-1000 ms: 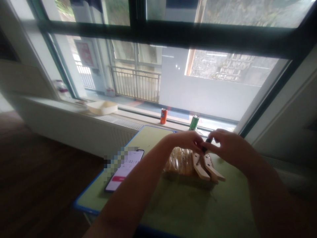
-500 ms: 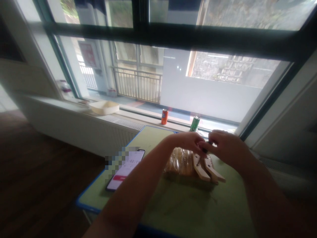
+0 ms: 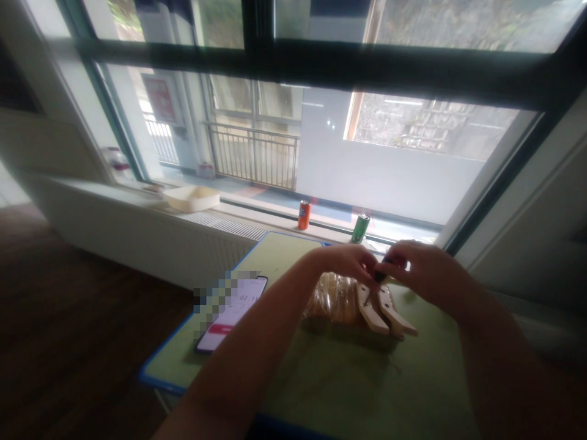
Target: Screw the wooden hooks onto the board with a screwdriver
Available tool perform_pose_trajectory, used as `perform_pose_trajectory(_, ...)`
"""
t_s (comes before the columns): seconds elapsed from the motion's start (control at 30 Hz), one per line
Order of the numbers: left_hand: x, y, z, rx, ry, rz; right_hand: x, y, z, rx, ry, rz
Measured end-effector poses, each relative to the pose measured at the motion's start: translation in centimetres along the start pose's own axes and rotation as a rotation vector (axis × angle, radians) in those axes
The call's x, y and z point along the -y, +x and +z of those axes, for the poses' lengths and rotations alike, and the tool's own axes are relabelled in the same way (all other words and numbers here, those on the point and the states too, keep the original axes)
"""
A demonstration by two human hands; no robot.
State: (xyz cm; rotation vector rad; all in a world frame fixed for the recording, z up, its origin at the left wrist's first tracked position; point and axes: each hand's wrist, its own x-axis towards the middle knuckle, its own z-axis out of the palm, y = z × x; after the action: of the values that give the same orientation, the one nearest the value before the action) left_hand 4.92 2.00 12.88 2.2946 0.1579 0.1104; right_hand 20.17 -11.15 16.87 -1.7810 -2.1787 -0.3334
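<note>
A screwdriver [image 3: 383,271] with a dark handle slants down over two pale wooden pieces. My right hand [image 3: 410,263] is closed around its handle. Close against it, the bent fingers of my left hand [image 3: 355,260] pinch the screwdriver low on the handle; the fingertips are partly hidden. Its thin shaft points at the left wooden piece [image 3: 372,318], which has small dark holes. Beside that lies the right wooden piece [image 3: 397,315], also with holes. Both rest against a brown block wrapped in shiny clear plastic [image 3: 334,299].
A phone [image 3: 232,315] showing a timer lies left of my forearm on the green table [image 3: 321,379] with blue edging. Along the windowsill stand an orange can [image 3: 304,215], a green can [image 3: 361,228] and a pale tray [image 3: 192,198]. A white radiator [image 3: 137,235] runs below.
My right hand has shifted slightly right and its fingers have turned on the handle, so more of the dark handle shows. The wooden pieces and wrapped block stay in place.
</note>
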Motion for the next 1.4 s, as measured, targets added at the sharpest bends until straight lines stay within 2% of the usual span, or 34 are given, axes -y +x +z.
perform_pose_trajectory(0.13,-0.1,0.1,0.0,-0.062,0.066,0.033,0.1,0.0,0.1,-0.060,-0.075,0.036)
perform_pose_trajectory(0.37,0.4,0.2,-0.1,-0.019,0.075,0.038,-0.4,-0.2,-0.3,0.013,0.155,-0.134)
perform_pose_trajectory(0.57,-0.3,0.1,0.0,-0.063,0.022,0.078,-0.3,-0.4,-0.3,0.042,0.012,0.002)
perform_pose_trajectory(0.73,-0.9,-0.1,0.0,-0.046,0.053,0.081,0.2,-0.4,-0.3,0.000,-0.060,0.006)
perform_pose_trajectory(1.03,-0.2,0.5,0.3,-0.032,0.117,0.091,-0.3,-0.4,-0.6,-0.017,0.173,-0.115)
perform_pose_trajectory(1.13,-0.1,0.4,0.3,-0.030,0.087,0.089,-0.3,-0.2,-0.5,-0.008,0.133,-0.121)
perform_pose_trajectory(1.27,-0.7,0.3,0.3,-0.083,0.130,0.051,0.2,0.3,0.2,0.013,0.007,-0.031)
perform_pose_trajectory(1.4,-0.6,0.4,0.5,-0.097,0.159,0.054,0.5,0.6,0.9,-0.024,-0.139,0.038)
